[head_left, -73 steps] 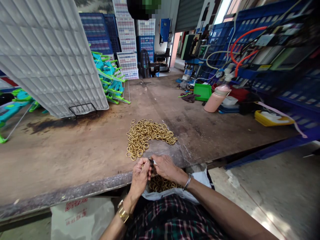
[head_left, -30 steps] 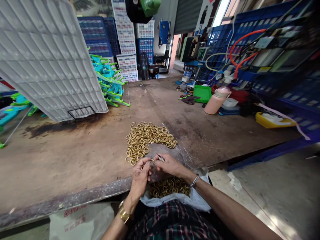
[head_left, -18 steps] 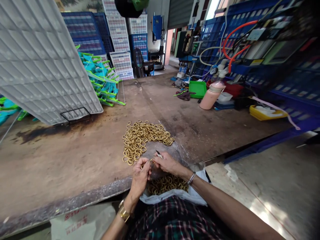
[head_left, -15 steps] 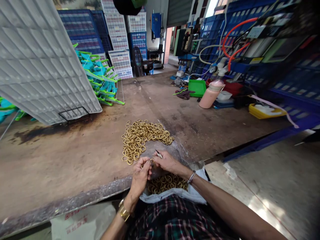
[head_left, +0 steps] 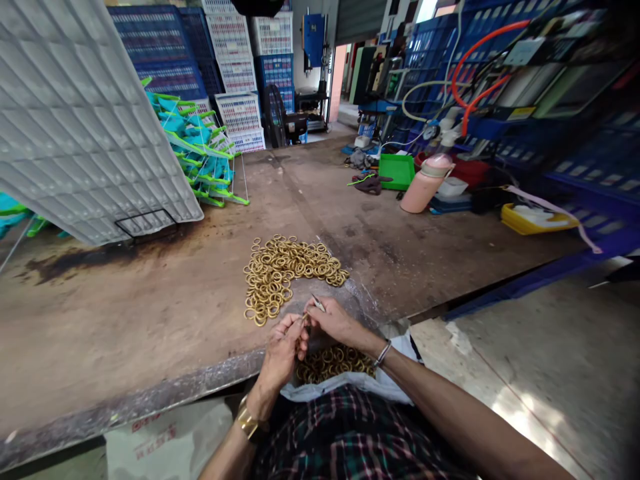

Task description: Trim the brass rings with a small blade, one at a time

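Observation:
Both hands meet at the table's near edge. My left hand (head_left: 283, 348) is closed, thumb and fingers pinching a gold-coloured metal ring (head_left: 305, 317) that shows only in part. My right hand (head_left: 337, 323) is wrapped round a small pointed tool (head_left: 319, 304) with a dark tip, which sticks up past the fingers; its working end is hidden. Just beyond the hands lies a heap of brass-coloured rings (head_left: 295, 259). Below them, in my lap, an open white sack (head_left: 330, 390) holds more rings (head_left: 340, 362).
A tall white ribbed panel (head_left: 100, 120) leans on a black wire stand (head_left: 145, 225) at left. Green and turquoise plastic pieces (head_left: 200, 150) stand behind it. At right are a pink bottle (head_left: 425, 187), a green tray (head_left: 396, 171) and a yellow tray (head_left: 537, 220). Crates (head_left: 160, 43) are stacked behind.
The hands remain together at nearly the same spot, with small shifts of the fingers. The pointed tool has tilted slightly. The view has shifted a little.

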Motion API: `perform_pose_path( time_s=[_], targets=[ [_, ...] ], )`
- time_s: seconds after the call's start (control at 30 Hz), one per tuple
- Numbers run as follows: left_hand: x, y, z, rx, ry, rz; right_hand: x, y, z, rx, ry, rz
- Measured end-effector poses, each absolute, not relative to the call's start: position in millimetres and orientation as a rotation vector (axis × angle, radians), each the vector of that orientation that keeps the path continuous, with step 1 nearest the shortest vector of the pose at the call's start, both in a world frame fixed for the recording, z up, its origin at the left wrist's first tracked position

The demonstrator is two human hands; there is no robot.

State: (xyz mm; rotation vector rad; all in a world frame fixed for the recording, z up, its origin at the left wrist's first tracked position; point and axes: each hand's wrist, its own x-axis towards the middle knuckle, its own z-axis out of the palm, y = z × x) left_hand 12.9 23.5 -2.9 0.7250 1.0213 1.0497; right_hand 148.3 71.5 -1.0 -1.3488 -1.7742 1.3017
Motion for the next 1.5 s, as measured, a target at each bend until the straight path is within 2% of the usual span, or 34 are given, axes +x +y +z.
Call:
perform_pose_path(
  time_s=[0.23, 0.4, 0.9, 1.37, 1.5],
  targets=[
    [15, 24, -7, 0.781, 1.108, 1.1, 154, 60, 6, -1.436, -2.267, 0.826],
    [15, 23, -9, 0.846, 1.151, 1.103, 153, 55, 4, -1.498, -2.485, 0.631],
    [14, 20, -4, 0.976, 1.196, 1.081, 148, 51, 10, -1.588, -2.55, 0.573],
    [9, 16, -5, 1.059, 1.126, 1.067, 150, 61, 9, -1.271, -2.644, 0.792],
    [6, 10, -2, 1.032, 1.114, 1.072, 147, 65, 8, -1.431, -2.661, 0.649]
  ],
)
